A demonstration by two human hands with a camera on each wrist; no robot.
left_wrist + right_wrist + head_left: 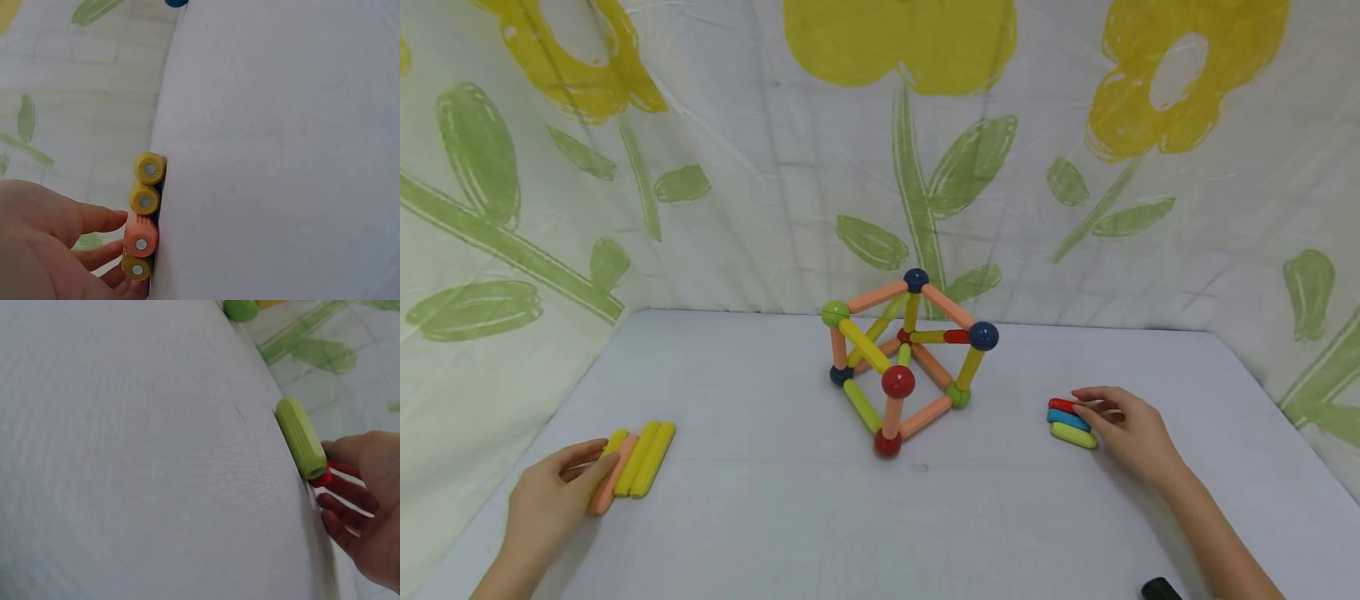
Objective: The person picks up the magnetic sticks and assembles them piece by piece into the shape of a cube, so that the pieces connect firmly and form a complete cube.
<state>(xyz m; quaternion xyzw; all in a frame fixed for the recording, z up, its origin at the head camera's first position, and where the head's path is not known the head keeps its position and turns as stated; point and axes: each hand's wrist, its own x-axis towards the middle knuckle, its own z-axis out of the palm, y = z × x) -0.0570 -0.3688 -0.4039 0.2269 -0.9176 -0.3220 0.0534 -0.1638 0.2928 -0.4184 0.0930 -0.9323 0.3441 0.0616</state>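
Peach stick, pinched in your left grip, may drag the yellow sticks if tugged sideways; your right grip, pinching the red stick, may bump the blue stick.

Salmon stick, red stick; yellow-flowered backdrop.

1. In the head view, no text, label, brand or number can be read on the loose rods, the ball-and-rod frame or the painted backdrop.
2. A faint mark on the tabletop is too small to make out.
3. Both wrist views likewise show no readable lettering.
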